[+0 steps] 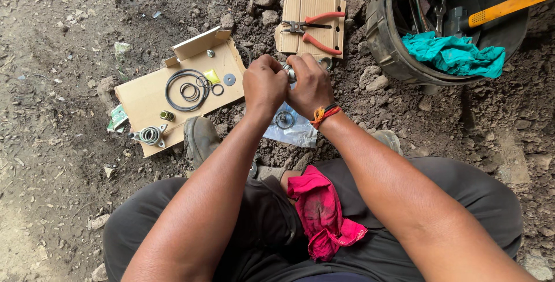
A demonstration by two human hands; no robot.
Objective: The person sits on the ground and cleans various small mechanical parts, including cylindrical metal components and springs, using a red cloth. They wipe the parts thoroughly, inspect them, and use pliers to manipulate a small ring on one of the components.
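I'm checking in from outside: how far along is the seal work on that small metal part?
Done: rubber rings are laid out on the cardboard. In hand: left hand and right hand grip a small metal part. Left: rings and the red-handled pliers lie untouched.

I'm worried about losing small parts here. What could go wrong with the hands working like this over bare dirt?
1. The small metal part gripped between the left hand and right hand might slip into the loose soil.
2. The rubber rings lie loose on flat cardboard; a nudge from the boot could scatter them.
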